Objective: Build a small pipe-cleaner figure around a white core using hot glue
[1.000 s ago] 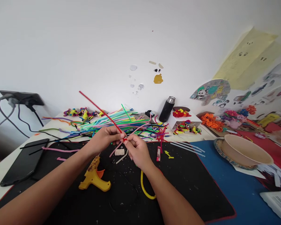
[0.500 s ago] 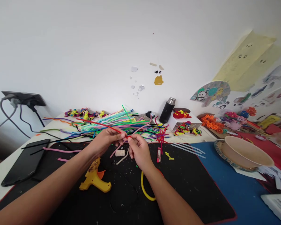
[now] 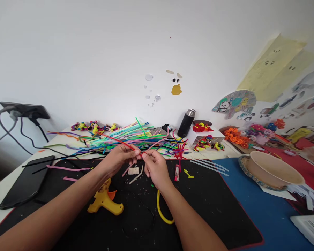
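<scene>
- In the head view, the long red fuzzy wire (image 3: 120, 142) is held up over the black cloth mat (image 3: 211, 209), between the two hands.
- It was pointed up high to the far left a moment ago. Now it has been tipped down low, and its loose end has been brought nearer to the hands.
- The wire is pinched by the thumb and finger of the left hand (image 3: 122, 157). Its other end is pinched by the right hand (image 3: 155, 168).
- A little red curve can be seen at the right fingertips, so the wire seems to be getting bent there. Whether it is a closed ring cannot be told.
- The big heap of many-coloured fuzzy wires (image 3: 131, 133) is spread on the far side, behind the red one, so the red one is a bit hard to pick out.
- The small roll of cream string (image 3: 133, 171) and the pale bent stick (image 3: 136, 176) are left just under the hands.
- The yellow plastic glue gun (image 3: 106, 203) is partly covered by the left arm, and could be bumped.
- The yellow curved tube (image 3: 161, 211) is partly hidden by the right arm.
</scene>
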A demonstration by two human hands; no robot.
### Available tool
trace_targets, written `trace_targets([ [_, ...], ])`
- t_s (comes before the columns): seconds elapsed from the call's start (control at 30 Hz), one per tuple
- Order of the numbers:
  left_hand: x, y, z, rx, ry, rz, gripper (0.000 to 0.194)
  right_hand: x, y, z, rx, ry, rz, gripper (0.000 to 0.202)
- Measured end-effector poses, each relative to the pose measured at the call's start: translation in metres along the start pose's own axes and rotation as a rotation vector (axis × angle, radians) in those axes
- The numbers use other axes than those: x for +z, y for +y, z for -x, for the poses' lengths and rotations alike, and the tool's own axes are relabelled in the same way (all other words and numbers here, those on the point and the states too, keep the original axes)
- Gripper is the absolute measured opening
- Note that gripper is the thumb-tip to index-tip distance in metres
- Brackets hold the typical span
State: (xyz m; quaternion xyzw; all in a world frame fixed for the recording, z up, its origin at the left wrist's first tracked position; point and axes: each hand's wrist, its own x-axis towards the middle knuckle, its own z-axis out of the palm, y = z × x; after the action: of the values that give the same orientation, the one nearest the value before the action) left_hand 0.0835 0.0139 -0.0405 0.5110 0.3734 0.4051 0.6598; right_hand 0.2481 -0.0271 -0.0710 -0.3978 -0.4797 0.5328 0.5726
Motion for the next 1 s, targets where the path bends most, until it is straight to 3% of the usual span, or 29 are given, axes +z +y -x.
trace_targets([
  [0.13,-0.003,0.010,0.001,0.079,0.028,-0.182,0.039,-0.001,-0.001,0.001,0.025,-0.053,0.047,0.032],
  [0.27,-0.008,0.020,0.006,0.186,-0.011,-0.480,0.031,-0.001,0.002,0.004,0.007,-0.128,0.162,0.028],
  [0.37,-0.009,0.020,0.007,0.188,-0.052,-0.561,0.031,-0.001,0.005,0.006,-0.050,-0.137,0.260,0.023],
  [0.7,-0.004,0.021,0.006,0.118,-0.002,-0.320,0.038,0.001,0.003,0.006,-0.009,-0.128,0.106,0.031],
  [1.0,0.002,0.008,0.006,0.047,0.006,-0.053,0.039,0.001,-0.001,0.002,0.003,-0.011,0.003,0.033],
])
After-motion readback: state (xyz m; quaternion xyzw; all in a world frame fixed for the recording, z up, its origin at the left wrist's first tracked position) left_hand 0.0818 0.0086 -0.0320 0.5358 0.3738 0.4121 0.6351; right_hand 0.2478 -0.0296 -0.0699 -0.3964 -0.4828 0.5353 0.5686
